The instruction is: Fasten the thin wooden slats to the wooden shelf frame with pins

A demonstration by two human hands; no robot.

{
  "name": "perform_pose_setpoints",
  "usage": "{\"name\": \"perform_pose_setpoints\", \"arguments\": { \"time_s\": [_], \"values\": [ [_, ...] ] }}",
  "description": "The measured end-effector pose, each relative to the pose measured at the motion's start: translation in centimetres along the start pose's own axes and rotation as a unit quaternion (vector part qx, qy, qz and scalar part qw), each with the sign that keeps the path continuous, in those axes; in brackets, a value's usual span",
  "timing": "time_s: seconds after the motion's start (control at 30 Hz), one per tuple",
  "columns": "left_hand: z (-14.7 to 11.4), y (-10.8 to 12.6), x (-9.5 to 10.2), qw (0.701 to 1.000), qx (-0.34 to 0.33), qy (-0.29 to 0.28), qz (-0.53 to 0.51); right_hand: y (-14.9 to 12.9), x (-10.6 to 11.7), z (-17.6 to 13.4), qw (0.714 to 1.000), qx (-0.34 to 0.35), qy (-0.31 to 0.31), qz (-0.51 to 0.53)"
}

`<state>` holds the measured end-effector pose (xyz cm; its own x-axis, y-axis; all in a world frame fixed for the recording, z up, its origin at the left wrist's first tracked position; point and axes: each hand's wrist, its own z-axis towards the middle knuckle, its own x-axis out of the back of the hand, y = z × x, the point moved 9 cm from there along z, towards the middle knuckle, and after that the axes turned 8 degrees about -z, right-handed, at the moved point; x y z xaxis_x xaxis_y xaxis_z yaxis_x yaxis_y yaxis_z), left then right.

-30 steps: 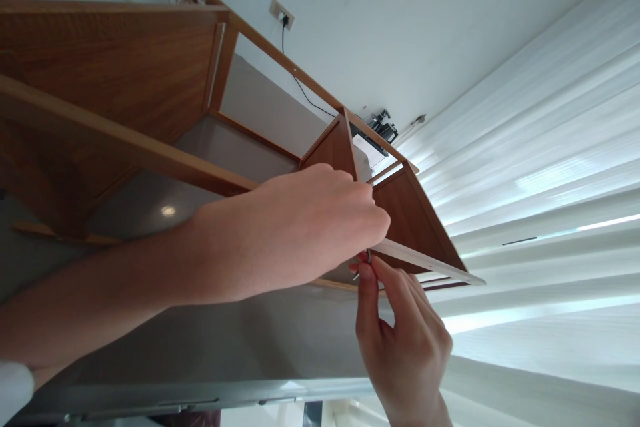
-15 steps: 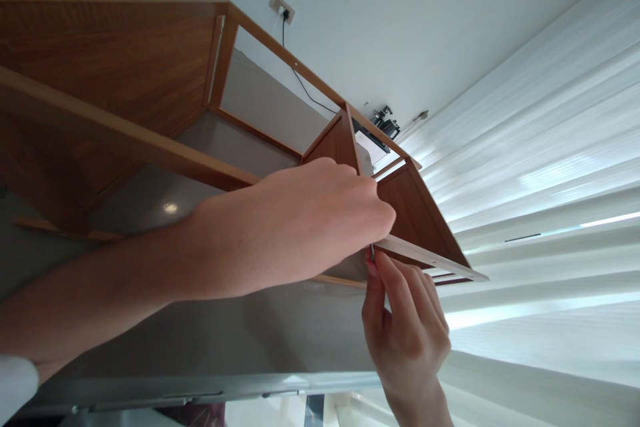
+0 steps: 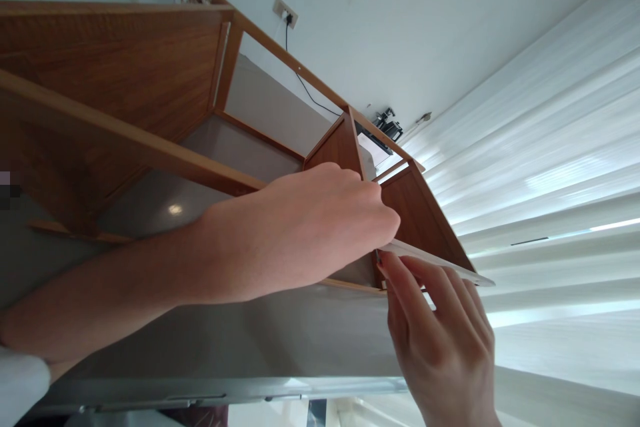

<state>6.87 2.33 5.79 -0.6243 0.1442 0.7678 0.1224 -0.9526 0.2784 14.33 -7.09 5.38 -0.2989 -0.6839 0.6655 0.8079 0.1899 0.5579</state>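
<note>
My left hand (image 3: 320,223) is closed over the long wooden rail (image 3: 130,140) of a brown wooden cabinet frame, where the rail meets a divider panel (image 3: 337,143). Its fingers are hidden behind the back of the hand. Just below and to the right, my right hand (image 3: 443,340) pinches a thin, short metal piece (image 3: 378,255) between thumb and forefinger. The piece points up at the underside of the rail, beside my left hand. Its upper end and exact kind cannot be made out.
The frame has a large side panel (image 3: 150,67) at left and an end panel (image 3: 423,220) at right. A wall socket (image 3: 285,13) holds a plug with a black cable. Black equipment (image 3: 389,125) lies behind the frame. White curtains (image 3: 565,167) hang at right.
My right hand has shifted right and turned, its fingers spreading a little along the rail while the pinch on the metal piece stays. My left hand keeps its place on the rail.
</note>
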Motion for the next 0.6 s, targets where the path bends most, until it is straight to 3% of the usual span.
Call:
{"name": "perform_pose_setpoints", "arguments": {
  "time_s": [0.13,0.3,0.37,0.43,0.47,0.6],
  "values": [
    [0.1,0.2,0.1,1.000,-0.017,0.013,0.006,0.1,-0.7,-0.3,0.993,-0.076,0.020,0.092],
    [0.0,0.7,0.3,1.000,-0.024,0.004,0.018,-0.2,-0.7,-0.5,0.991,-0.104,0.075,0.035],
    [0.0,0.6,0.4,1.000,-0.015,-0.001,0.020,-0.2,-0.7,-0.8,0.990,-0.083,0.108,0.025],
    [-0.1,0.6,0.5,1.000,-0.011,-0.007,0.026,-1.0,-1.1,-1.1,0.993,-0.003,0.114,0.034],
    [-0.1,0.7,0.4,0.999,-0.011,-0.012,0.029,-0.4,-1.4,-1.4,0.993,-0.026,0.112,0.022],
    [-0.1,0.7,0.2,0.999,-0.007,-0.024,0.035,-0.7,-1.2,-2.0,0.991,-0.005,0.133,0.003]
  ]
}}
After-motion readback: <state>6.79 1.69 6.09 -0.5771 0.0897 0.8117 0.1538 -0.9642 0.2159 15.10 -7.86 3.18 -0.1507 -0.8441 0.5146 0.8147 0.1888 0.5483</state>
